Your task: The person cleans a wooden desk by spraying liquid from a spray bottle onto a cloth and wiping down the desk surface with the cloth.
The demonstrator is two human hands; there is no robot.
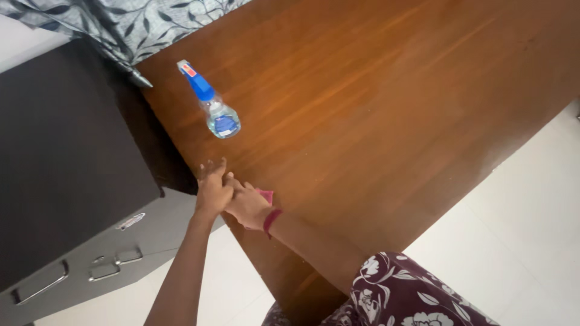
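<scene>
Both hands meet at the wooden table point(374, 102) edge, right hand point(248, 207) clutching a pink cloth point(266, 195) (left hand point(212, 188) loosely spread).

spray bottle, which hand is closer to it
Left. The left hand lies just below the spray bottle; the right hand, on a pink cloth, sits slightly farther.

I see soft, even daylight over the worktop point(374, 108), with a pale sheen across its middle and far side. The white floor point(531, 211) is bright, almost washed out. Shadows are faint. The fingers point(212, 169) are slightly motion-blurred, and the whole view is tilted and soft.
</scene>
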